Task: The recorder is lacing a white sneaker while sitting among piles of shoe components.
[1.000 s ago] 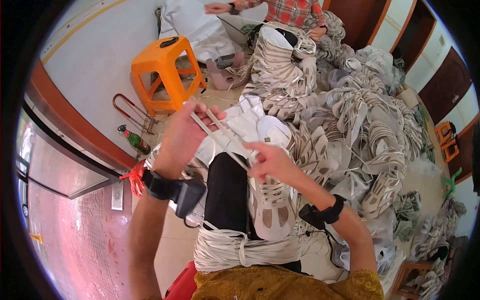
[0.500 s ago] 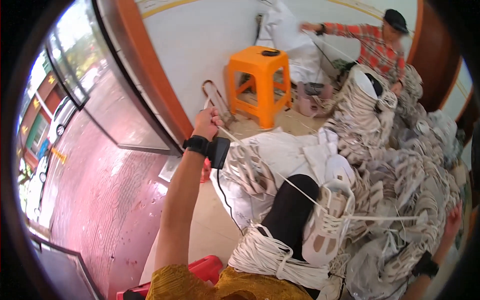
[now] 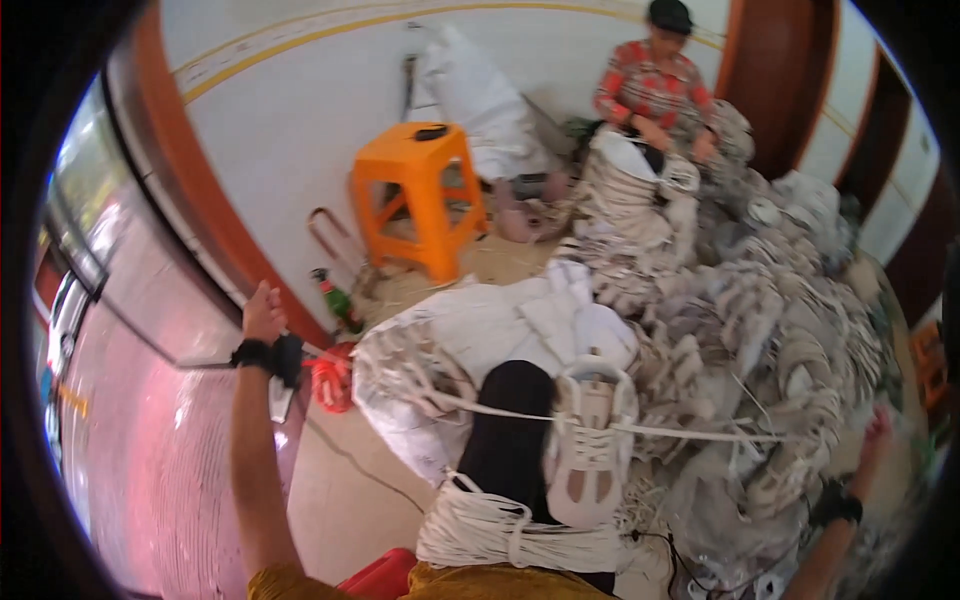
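We see both arms flung wide, pulling a white lace (image 3: 690, 433) taut through a pale sneaker upper (image 3: 592, 440) that sits on the person's black-trousered knee (image 3: 512, 425) at about 6 o'clock of centre.

Left hand (image 3: 263, 312), at 9 o'clock, is raised and closed in a fist. One end of the lace runs to it from the shoe, so it seems to grip that end, though the strand is too thin to see inside the fingers. A black wrist strap (image 3: 268, 356) sits just below the hand.

Right hand (image 3: 876, 428), at 4 o'clock near the rim, is blurred. The other end of the lace reaches toward it, but we cannot tell how the fingers are closed or whether they hold it. A black band (image 3: 836, 503) is on that wrist.

A bundle of white laces (image 3: 515, 530) lies on the lap, touching the knee, at 6 o'clock.

A big heap of similar pale uppers (image 3: 760, 330) spreads from 1 to 4 o'clock, with white sacks (image 3: 470, 330) just behind the knee.

An orange plastic stool (image 3: 415, 190) stands at 11 o'clock by the white wall (image 3: 290, 130). Another person in a red checked shirt (image 3: 655, 85) sits at 12 to 1 o'clock, hands on a tall stack of uppers (image 3: 630, 195).
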A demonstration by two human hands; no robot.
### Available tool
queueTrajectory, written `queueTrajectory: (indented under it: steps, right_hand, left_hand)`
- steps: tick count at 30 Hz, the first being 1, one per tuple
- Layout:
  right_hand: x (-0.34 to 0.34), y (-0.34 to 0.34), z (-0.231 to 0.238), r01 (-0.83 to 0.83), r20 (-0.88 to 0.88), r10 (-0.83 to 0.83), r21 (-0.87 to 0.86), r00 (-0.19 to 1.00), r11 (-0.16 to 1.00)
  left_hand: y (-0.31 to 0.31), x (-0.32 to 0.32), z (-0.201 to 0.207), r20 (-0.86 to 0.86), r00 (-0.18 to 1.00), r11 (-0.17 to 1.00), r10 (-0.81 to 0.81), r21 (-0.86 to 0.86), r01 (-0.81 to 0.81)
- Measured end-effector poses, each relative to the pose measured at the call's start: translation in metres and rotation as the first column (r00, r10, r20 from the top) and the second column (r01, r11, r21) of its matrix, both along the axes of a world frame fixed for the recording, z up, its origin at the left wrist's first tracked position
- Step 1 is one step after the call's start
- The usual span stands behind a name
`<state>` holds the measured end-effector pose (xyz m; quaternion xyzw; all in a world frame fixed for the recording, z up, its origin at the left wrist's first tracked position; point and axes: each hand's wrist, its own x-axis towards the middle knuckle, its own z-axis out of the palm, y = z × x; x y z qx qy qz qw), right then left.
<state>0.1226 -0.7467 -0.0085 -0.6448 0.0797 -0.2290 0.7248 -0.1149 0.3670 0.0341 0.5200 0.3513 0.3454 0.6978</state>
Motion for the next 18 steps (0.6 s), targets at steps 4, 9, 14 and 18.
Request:
queueTrajectory:
  steps: [4,9,14,18]
  right_hand:
    - [-0.008,0.265,0.033,-0.205,0.077,0.292,-0.546,0.953,0.813]
    - [-0.076,0.492,0.019,-0.790,-0.372,0.708,-0.136,0.600,0.598]
    - [-0.086,0.559,-0.032,-0.508,-0.091,0.824,-0.823,0.559,0.254]
    - [-0.090,0.557,-0.034,-0.261,-0.124,0.756,-0.963,0.642,0.063]
  left_hand:
    - [-0.103,0.030,0.001,-0.273,0.943,0.982,-0.188,-0.062,0.178]
    - [-0.249,0.073,-0.029,-0.188,0.685,0.708,-0.704,-0.107,0.698]
    - [-0.341,0.065,-0.026,-0.237,0.414,0.458,-0.879,-0.179,0.871]
    - [-0.358,0.053,-0.033,-0.171,0.310,0.352,-0.935,-0.371,0.859]
